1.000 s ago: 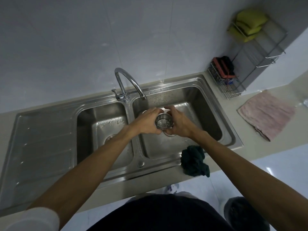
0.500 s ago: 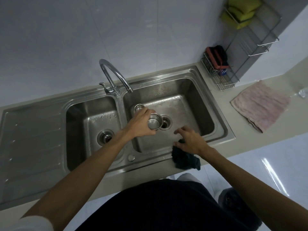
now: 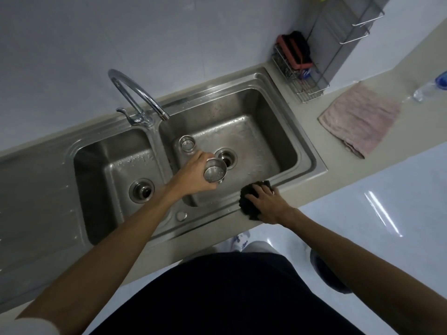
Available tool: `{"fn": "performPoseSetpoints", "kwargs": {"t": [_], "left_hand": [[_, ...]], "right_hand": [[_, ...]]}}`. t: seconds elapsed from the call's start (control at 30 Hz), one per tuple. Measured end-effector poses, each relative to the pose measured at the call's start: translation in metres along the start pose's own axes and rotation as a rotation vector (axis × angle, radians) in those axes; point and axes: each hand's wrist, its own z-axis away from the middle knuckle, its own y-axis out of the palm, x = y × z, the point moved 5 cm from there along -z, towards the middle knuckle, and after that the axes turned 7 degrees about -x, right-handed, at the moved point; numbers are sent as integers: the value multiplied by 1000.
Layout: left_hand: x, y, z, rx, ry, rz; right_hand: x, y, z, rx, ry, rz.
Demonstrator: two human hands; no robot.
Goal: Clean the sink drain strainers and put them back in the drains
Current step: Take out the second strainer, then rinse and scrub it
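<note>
Right hand (image 3: 266, 201) dropped onto dark cloth (image 3: 246, 206) on sink (image 3: 208, 221) front rim, fingers curling round it; left hand (image 3: 193, 176) still gripped strainer (image 3: 215, 174).

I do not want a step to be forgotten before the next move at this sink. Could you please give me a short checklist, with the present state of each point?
1. Strainer held securely: ok. The left hand grips it above the right basin.
2. Dark cloth in hand: ok. The right hand curls its fingers over it at the sink's front rim.
3. Right drain free: ok, open, with nothing in it.
4. Second strainer accounted for: ok. It stands on the basin floor, apart from both hands.
5. Tap off: ok, no stream of water is visible.
6. Held strainer clean: cannot tell, too small to judge.
</note>
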Motion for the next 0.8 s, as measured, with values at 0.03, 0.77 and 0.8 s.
{"fn": "performPoseSetpoints", "kwargs": {"t": [0.03,0.77,0.8], "left_hand": [[0,0,0,-3,-1,11],[-9,-17,-14,-199,-61,443],[-11,-20,-14,-213,-44,427]], "right_hand": [[-1,-1,-1,-22,-3,4],[-15,-214,-33,-350,29,-1016],[-15,-219,-38,-385,32,-837]]}}
